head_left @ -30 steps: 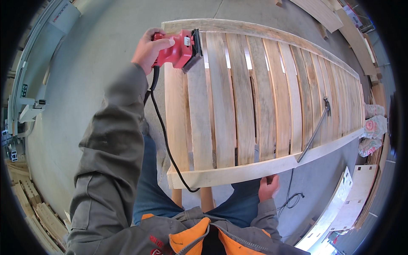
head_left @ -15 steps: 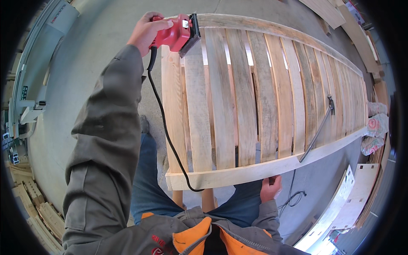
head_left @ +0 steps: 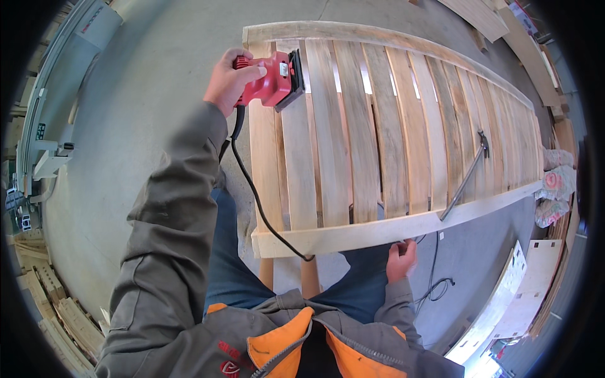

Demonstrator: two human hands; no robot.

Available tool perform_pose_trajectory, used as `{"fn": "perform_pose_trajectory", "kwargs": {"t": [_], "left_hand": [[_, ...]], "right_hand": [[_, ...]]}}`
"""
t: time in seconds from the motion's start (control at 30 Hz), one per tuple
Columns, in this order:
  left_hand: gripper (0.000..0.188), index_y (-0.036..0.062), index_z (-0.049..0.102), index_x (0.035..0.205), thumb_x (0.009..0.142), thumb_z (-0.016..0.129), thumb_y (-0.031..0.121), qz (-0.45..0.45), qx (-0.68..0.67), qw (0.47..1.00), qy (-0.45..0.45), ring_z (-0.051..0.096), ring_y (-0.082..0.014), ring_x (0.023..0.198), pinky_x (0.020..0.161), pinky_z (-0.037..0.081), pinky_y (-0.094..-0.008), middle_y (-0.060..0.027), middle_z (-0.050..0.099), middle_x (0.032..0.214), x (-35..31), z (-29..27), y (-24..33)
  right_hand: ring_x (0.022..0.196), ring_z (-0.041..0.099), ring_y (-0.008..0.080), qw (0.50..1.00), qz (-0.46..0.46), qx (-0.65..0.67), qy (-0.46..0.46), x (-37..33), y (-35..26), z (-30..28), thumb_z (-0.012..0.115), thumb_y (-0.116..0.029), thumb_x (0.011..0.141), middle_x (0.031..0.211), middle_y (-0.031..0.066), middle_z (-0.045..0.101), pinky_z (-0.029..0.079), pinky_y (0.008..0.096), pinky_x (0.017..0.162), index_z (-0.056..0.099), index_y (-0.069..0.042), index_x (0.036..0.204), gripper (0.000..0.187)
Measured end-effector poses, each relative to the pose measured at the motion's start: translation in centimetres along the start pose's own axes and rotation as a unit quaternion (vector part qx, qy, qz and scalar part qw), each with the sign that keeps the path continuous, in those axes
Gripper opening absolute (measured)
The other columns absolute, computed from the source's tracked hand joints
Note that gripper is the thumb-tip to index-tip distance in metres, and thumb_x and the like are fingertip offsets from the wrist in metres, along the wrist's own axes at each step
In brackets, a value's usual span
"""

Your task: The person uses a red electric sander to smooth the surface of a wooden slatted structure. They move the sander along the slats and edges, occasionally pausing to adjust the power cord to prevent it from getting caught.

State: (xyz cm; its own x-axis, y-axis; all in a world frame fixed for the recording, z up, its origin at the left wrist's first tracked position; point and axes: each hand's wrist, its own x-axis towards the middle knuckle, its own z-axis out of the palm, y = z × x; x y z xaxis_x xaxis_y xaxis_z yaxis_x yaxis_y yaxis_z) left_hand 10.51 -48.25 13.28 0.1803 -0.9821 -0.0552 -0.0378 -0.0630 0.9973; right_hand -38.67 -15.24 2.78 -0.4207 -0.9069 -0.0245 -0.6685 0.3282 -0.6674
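My left hand (head_left: 234,80) is wrapped round a red electric sander (head_left: 270,79), thumb along its body. The sander is tilted, its black pad facing right, over the far left end of a slatted wooden frame (head_left: 353,234); whether the pad touches the wood I cannot tell. From the sander, a black cord (head_left: 251,183) hangs across the left slats and over the near rail. My right hand (head_left: 401,261) is closed just outside the near rail, close to my thigh. A thin dark cord passes by its fingertips; what it grips is unclear.
A hammer (head_left: 465,175) lies across the right slats, its handle over the near rail. A looped cable (head_left: 435,290) is on the floor at right, near pale boards (head_left: 526,280). Scrap wood (head_left: 60,302) lies lower left; a long machine (head_left: 60,94) stands at left.
The sander in my left hand has come nearer and a little right, onto the left slats. The frame appears slightly higher in view. My right hand stays by the near rail.
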Motion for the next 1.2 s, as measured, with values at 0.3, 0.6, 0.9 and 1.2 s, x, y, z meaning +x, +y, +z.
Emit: {"fn": "perform_pose_trajectory", "kwargs": {"t": [0.3,0.6,0.9,1.2], "left_hand": [[0.040,0.0045,0.061,0.113,0.079,0.081,0.009,0.004,0.002,1.000,0.003,0.062,-0.0145,0.089,0.080,0.053,-0.0304,-0.0051,0.063,0.101,-7.0,0.5,-1.0],[0.039,0.0021,0.061,0.109,0.076,0.083,0.008,0.002,0.020,1.000,0.010,0.060,-0.0141,0.086,0.078,0.053,-0.0307,-0.0046,0.062,0.095,-15.1,1.5,-1.5],[0.040,0.0024,0.060,0.109,0.076,0.082,0.007,-0.029,-0.010,1.000,0.003,0.059,-0.0145,0.088,0.080,0.053,-0.0311,-0.0055,0.061,0.098,-22.3,1.6,-1.9],[0.042,0.0047,0.059,0.110,0.075,0.081,0.008,-0.019,0.000,1.000,-0.009,0.058,-0.0147,0.089,0.082,0.053,-0.0314,-0.0049,0.060,0.099,-25.6,1.4,-2.8]], "right_hand": [[0.081,0.071,0.0275,1.000,0.001,0.007,0.009,-0.7,1.6,-0.4,0.074,-0.008,0.086,0.088,0.0118,0.073,0.056,0.0400,0.075,0.066,-0.001,0.120,0.036],[0.083,0.072,0.0292,0.999,-0.032,0.000,0.024,-0.7,2.7,-0.4,0.074,-0.010,0.086,0.090,0.0129,0.074,0.057,0.0417,0.078,0.065,-0.001,0.119,0.035],[0.080,0.072,0.0303,0.998,-0.055,0.018,0.036,-1.1,3.1,-0.7,0.074,-0.010,0.085,0.087,0.0129,0.074,0.057,0.0431,0.077,0.066,-0.002,0.116,0.033],[0.082,0.072,0.0315,0.997,-0.063,0.015,0.044,-1.0,3.6,-0.5,0.073,-0.011,0.085,0.088,0.0134,0.074,0.056,0.0438,0.077,0.066,-0.003,0.116,0.032]]}}
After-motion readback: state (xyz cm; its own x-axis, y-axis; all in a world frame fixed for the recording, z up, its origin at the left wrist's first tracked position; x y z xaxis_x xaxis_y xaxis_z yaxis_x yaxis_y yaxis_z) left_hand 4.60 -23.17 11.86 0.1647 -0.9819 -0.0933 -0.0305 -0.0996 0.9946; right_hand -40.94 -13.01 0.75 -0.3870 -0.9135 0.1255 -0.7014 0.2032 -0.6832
